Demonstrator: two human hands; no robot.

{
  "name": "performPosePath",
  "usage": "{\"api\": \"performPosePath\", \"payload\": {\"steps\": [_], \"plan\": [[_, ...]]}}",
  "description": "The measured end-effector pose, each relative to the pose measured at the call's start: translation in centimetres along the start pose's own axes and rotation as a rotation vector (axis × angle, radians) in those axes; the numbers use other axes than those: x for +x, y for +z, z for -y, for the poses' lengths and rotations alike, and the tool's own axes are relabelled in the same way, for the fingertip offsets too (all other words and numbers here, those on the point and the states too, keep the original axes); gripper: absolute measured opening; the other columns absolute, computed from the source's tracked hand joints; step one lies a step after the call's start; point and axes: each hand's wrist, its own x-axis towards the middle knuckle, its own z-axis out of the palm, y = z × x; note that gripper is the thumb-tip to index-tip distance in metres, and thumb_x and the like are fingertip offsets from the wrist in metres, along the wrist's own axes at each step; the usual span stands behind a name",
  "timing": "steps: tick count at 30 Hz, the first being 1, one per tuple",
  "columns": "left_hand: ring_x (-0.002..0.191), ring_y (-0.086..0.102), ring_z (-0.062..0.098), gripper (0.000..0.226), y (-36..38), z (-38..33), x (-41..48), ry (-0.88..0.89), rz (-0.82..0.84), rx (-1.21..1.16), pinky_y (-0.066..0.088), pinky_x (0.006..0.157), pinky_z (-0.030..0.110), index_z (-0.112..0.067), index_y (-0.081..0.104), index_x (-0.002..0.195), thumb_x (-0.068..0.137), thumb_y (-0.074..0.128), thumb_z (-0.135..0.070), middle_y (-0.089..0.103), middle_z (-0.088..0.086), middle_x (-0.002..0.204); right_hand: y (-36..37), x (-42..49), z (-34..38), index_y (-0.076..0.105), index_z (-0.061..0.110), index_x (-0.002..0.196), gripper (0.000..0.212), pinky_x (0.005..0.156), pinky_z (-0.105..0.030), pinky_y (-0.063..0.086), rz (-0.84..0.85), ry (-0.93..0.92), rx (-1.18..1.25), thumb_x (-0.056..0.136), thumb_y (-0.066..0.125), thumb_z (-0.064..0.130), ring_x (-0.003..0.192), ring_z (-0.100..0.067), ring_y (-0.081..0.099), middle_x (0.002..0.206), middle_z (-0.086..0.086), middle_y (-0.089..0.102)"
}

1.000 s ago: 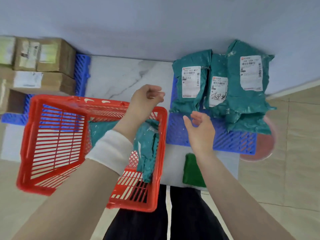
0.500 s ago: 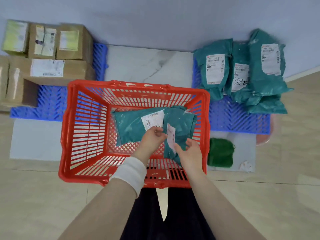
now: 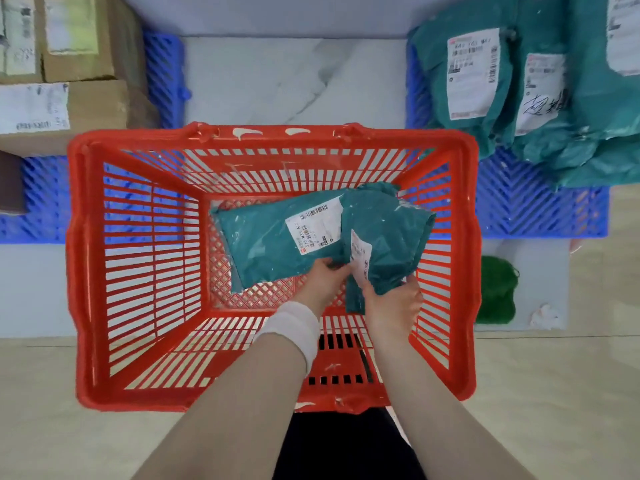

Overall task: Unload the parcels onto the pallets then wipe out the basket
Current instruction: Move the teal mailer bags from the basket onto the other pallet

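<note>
Red slotted plastic basket (image 3: pixel 86 271) fills the centre of the view. Blue lattice plastic pallets lie beyond it, one at 9 o'clock (image 3: pixel 45 202) and one at 2 o'clock (image 3: pixel 540 209).

Brown cardboard boxes (image 3: pixel 86 109) sit on the 9 o'clock pallet and stacked teal plastic mailer parcels (image 3: pixel 485 81) on the 2 o'clock pallet, so that part of the unloading appears complete.

Two parcels remain in the basket. A flat teal mailer (image 3: pixel 263 244) lies on the basket floor, and a folded teal mailer (image 3: pixel 388 237) overlaps its 3 o'clock end.

A green crumpled cloth (image 3: pixel 495 292) lies outside the basket at 3 o'clock, untouched. Wiping is judged not begun.

The left hand (image 3: pixel 325 278) pinches the near edge of the flat teal mailer. The right hand (image 3: pixel 394 306) grasps the near end of the folded teal mailer.

One second earlier both hands were above the basket rim, holding nothing. They have since descended into the basket. Neither remaining parcel has yet left it.
</note>
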Motion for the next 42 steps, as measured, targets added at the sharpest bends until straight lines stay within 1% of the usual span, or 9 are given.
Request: {"api": "performPosePath", "payload": {"steps": [7, 11, 15, 19, 21, 25, 29, 33, 42], "plan": [[0.105, 0.061, 0.021, 0.047, 0.7, 1.6, 2.1, -0.086, 0.102, -0.268, 0.048, 0.09, 0.027, 0.001, 0.056, 0.119, 0.087, 0.058, -0.033, 0.063, 0.013, 0.118, 1.5, 1.2, 0.6, 0.045, -0.003, 0.122, 0.063, 0.093, -0.046, 0.046, -0.038, 0.075, -0.146, 0.079, 0.069, 0.037, 0.115, -0.037, 0.05, 0.124, -0.022, 0.05], [0.083, 0.059, 0.001, 0.036, -0.1, 0.7, 0.0, -0.086, 0.17, -0.191, 0.047, 0.063, 0.011, -0.012, 0.06, 0.104, 0.085, 0.058, -0.042, 0.065, -0.002, 0.103, -0.4, 0.8, 0.7, 0.057, -0.001, 0.105, 0.035, 0.074, -0.038, 0.049, -0.048, 0.05, -0.023, 0.087, 0.061, 0.028, 0.096, -0.033, 0.06, 0.11, -0.018, 0.061], [0.08, 0.061, -0.003, 0.034, -2.2, -0.7, -3.9, -0.067, 0.167, -0.15, 0.049, 0.06, 0.012, -0.019, 0.06, 0.101, 0.08, 0.062, -0.046, 0.066, -0.006, 0.101, -3.8, -1.5, 1.6, 0.061, -0.002, 0.079, 0.025, 0.064, -0.032, 0.04, 0.007, -0.106, 0.046, 0.086, 0.06, 0.022, 0.076, -0.031, 0.06, 0.09, -0.022, 0.068], [0.104, 0.058, 0.019, 0.056, -5.1, -2.4, -8.3, 0.007, 0.061, -0.059, 0.048, 0.092, 0.033, -0.009, 0.051, 0.115, 0.075, 0.068, -0.045, 0.059, 0.003, 0.119, -7.0, -4.2, 2.8, 0.066, -0.006, 0.09, 0.025, 0.084, -0.047, 0.051, 0.118, -0.084, 0.212, 0.083, 0.065, 0.018, 0.09, -0.034, 0.065, 0.099, -0.022, 0.068], [0.107, 0.055, 0.021, 0.06, -6.2, -3.0, -10.2, 0.031, 0.01, -0.024, 0.044, 0.099, 0.038, -0.014, 0.044, 0.115, 0.072, 0.07, -0.048, 0.055, -0.002, 0.11, -8.5, -5.3, 3.0, 0.065, -0.006, 0.099, 0.024, 0.079, -0.037, 0.054, 0.206, -0.064, 0.348, 0.082, 0.066, 0.012, 0.086, -0.026, 0.064, 0.104, -0.017, 0.067], [0.088, 0.061, 0.016, 0.058, -6.2, -4.2, -13.9, 0.082, -0.008, -0.129, 0.052, 0.079, 0.035, -0.018, 0.039, 0.108, 0.069, 0.074, -0.043, 0.057, -0.007, 0.091, -11.9, -7.4, 3.1, 0.062, -0.004, 0.107, 0.024, 0.071, -0.026, 0.055, 0.387, -0.037, 0.594, 0.085, 0.062, 0.004, 0.081, -0.021, 0.062, 0.104, -0.011, 0.064], [0.083, 0.066, 0.015, 0.05, -3.0, -6.1, -16.2, 0.195, -0.082, -0.229, 0.053, 0.07, 0.031, -0.021, 0.043, 0.103, 0.069, 0.077, -0.032, 0.066, -0.001, 0.098, -15.9, -6.7, 2.5, 0.063, 0.009, 0.1, 0.013, 0.077, -0.029, 0.053, 0.507, -0.104, 0.73, 0.088, 0.059, 0.012, 0.087, -0.017, 0.066, 0.104, -0.004, 0.067], [0.087, 0.068, 0.016, 0.041, 2.7, -9.7, -16.9, 0.316, -0.142, -0.269, 0.055, 0.074, 0.033, -0.024, 0.049, 0.1, 0.071, 0.077, -0.023, 0.069, 0.0, 0.099, -20.0, -3.4, 1.6, 0.063, 0.017, 0.11, 0.033, 0.078, -0.029, 0.055, 0.635, -0.209, 0.766, 0.079, 0.068, 0.028, 0.096, -0.014, 0.068, 0.105, 0.002, 0.072], [0.094, 0.067, 0.023, 0.034, 19.4, -17.8, -12.7, 0.254, -0.128, -0.31, 0.054, 0.087, 0.042, -0.009, 0.061, 0.107, 0.077, 0.072, -0.021, 0.069, 0.009, 0.107, -30.7, 12.5, 2.2, 0.067, 0.029, 0.086, 0.021, 0.056, -0.009, 0.049, 0.412, -0.323, 0.568, 0.073, 0.076, 0.015, 0.073, 0.005, 0.067, 0.082, 0.019, 0.07]]}}
